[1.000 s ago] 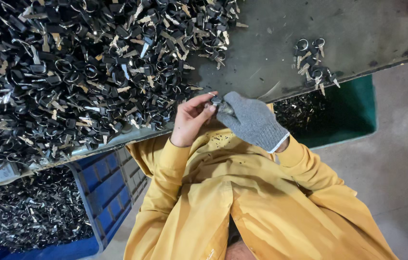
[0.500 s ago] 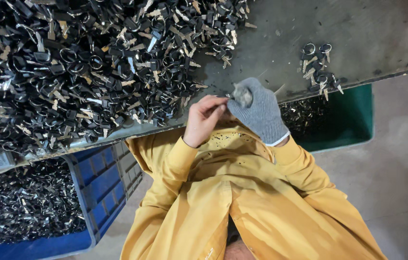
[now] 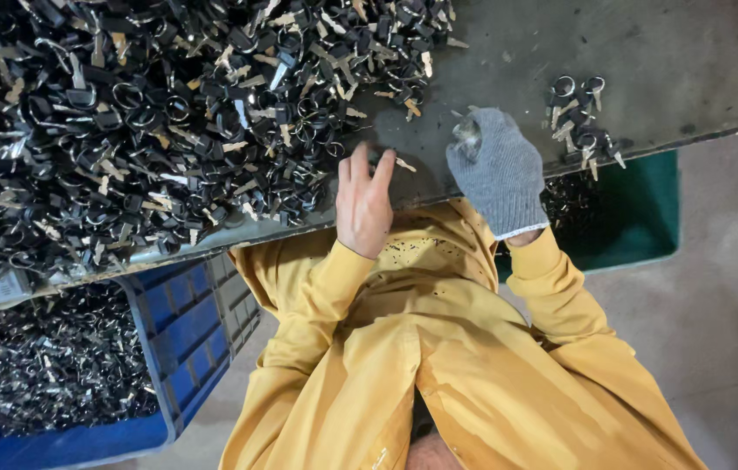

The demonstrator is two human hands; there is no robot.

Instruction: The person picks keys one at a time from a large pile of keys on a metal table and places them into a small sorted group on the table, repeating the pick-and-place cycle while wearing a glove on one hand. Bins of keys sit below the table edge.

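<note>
counter [image 3: 673, 61]: a dark, scuffed metal counter runs across the top of your view, its near edge just above your lap.
pile [image 3: 142, 113]: a big heap of small black and silver metal parts with rings and tan tabs covers the left and middle of the counter, right up to the near edge.
blue bin [image 3: 186, 348]: sits below the counter on your left, holding more of the same shiny parts.
green bin [image 3: 639, 218]: sits below the counter edge on your right, with some dark parts showing inside.
small cluster [image 3: 582, 113]: a few ringed parts lie apart from the pile, near the counter's right edge, just above the green bin.
left hand [image 3: 364, 204]: bare, fingers stretched out and close together, tips touching loose parts at the pile's near fringe; it grips nothing that you can see.
right hand [image 3: 498, 170]: in a grey knit glove, curled, with a small pale part [image 3: 467, 135] pinched at its fingertips, just above the bare counter between the pile and the cluster.
risk: the pile crowds the edge, so a sweep of your bare hand could push parts off onto your lap or the floor instead of a bin.
risk: that bare hand has no glove, and sharp metal edges could nick it.
risk: the pinched part is tiny; a loose hold could drop it back into the pile.
</note>
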